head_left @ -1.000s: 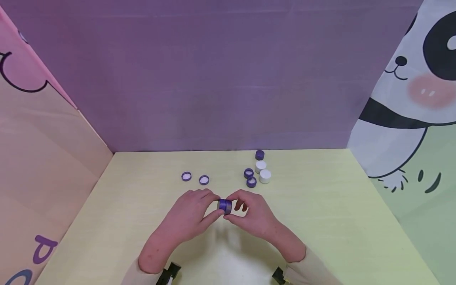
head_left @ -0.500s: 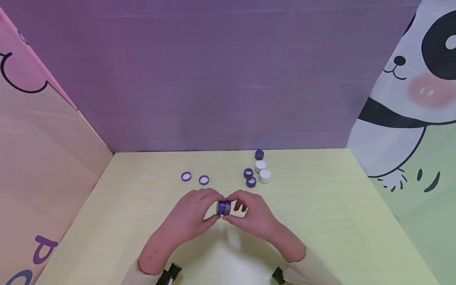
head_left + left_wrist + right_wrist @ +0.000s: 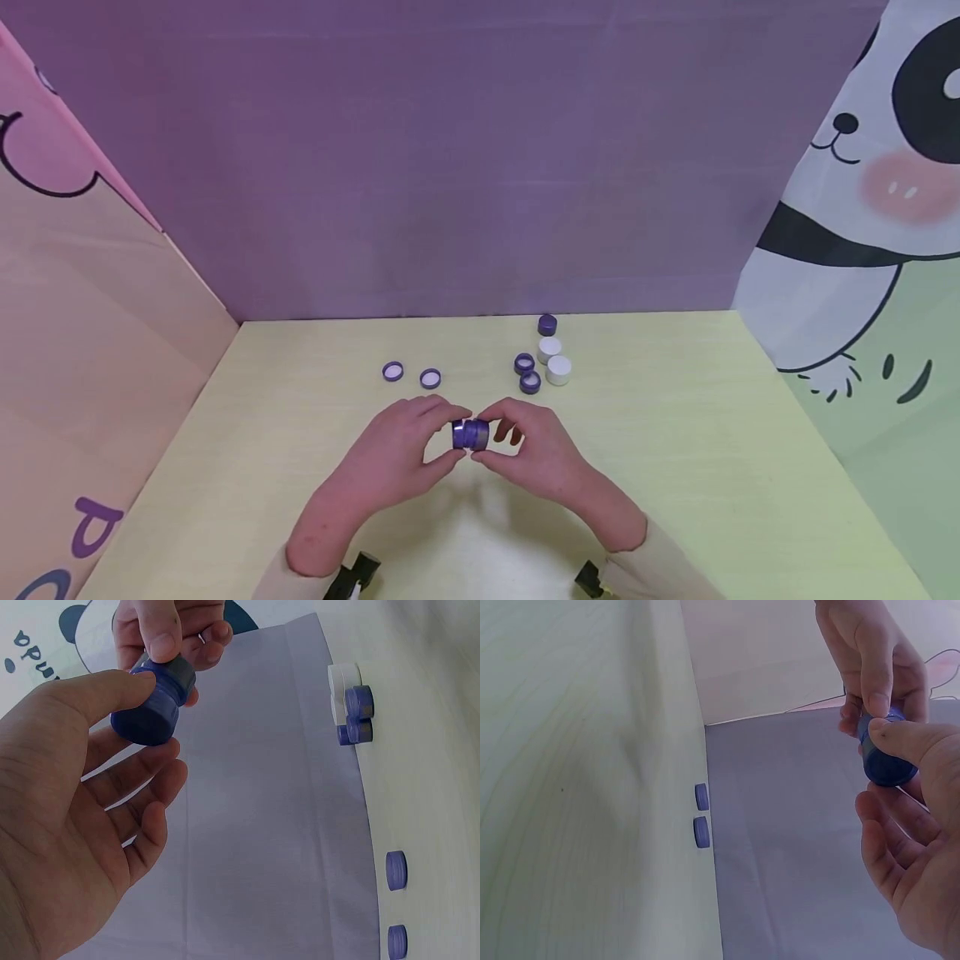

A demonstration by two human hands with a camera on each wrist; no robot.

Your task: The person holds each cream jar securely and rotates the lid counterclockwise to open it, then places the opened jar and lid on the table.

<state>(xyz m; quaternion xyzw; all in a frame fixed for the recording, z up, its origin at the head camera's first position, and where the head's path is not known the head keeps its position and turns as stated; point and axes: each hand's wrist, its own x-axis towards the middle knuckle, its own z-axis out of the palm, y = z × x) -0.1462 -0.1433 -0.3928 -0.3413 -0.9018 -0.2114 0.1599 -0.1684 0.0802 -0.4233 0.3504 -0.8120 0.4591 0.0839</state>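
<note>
— Yellow tabletop (image 3: 675, 467), purple backdrop behind it; what is held above it?

— A small purple jar (image 3: 471, 434), lifted off the surface between both hands. The left hand (image 3: 390, 458) pinches one end with thumb and fingertips curled round it; the right hand (image 3: 540, 454) pinches the other end the same way.

— Which step does that look like?

— Probably twisting lid against body, though whether on or off cannot be told. The next turn would call for one hand steadying while the other rotates.

— And beyond the hands?

— Two loose purple lids (image 3: 411, 375) lie farther left; a cluster of purple and white jars (image 3: 543, 358) stands behind the right hand.
</note>
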